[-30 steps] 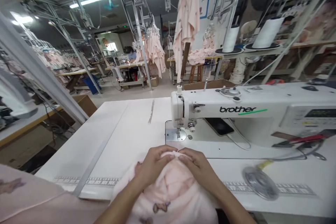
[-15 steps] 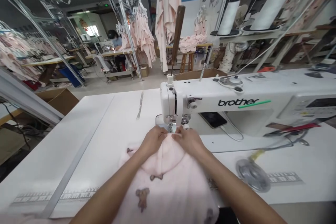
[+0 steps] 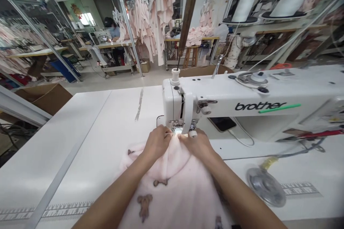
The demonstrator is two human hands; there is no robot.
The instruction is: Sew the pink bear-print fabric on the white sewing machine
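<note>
The pink garment lay on the white table, its edge tucked under the sewing machine head. The left hand and right hand each pinched it beside the needle; fingertips that close risked a prick, or a crooked seam.

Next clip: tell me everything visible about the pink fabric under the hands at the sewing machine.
The pink fabric is pale pink, soft and fleecy-looking, printed with small brown animal figures. It lies bunched on the white table, spreading from the bottom edge of the view up to the needle area of the sewing machine. Its far edge is gathered into a narrow fold, pinched by the left hand and right hand, right at the presser foot. Both forearms rest across it.
</note>
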